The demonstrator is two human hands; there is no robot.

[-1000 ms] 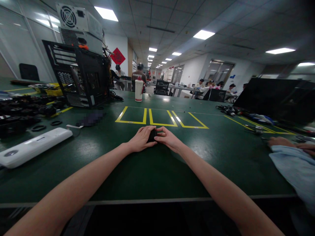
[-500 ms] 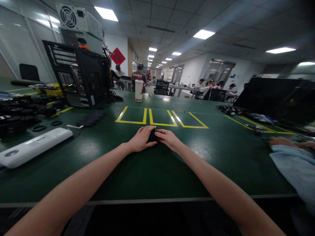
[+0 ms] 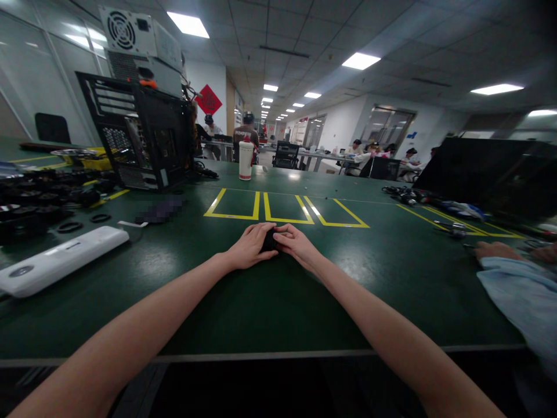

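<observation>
While L hand [image 3: 250, 246] clamps blk obj [image 3: 268, 241], R hand [image 3: 299, 245] touches its side, grip unclear.

the hands [image 3: 251, 245] [image 3: 301, 247] hide most of the small black object [image 3: 268, 240] between them.

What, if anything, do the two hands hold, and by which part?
A small black object: left hand around its left side, right hand at its right side; details are hidden.

The left forearm [image 3: 165, 310], toward seven o'clock, and the right forearm [image 3: 374, 310], toward five o'clock, are seen bare and smoothly tapered to slim wrists [image 3: 224, 262] and slender fingers [image 3: 262, 229]. Whether clothing or shadow is shown in the black patch [image 3: 261, 389] at six o'clock cannot be told.
</observation>
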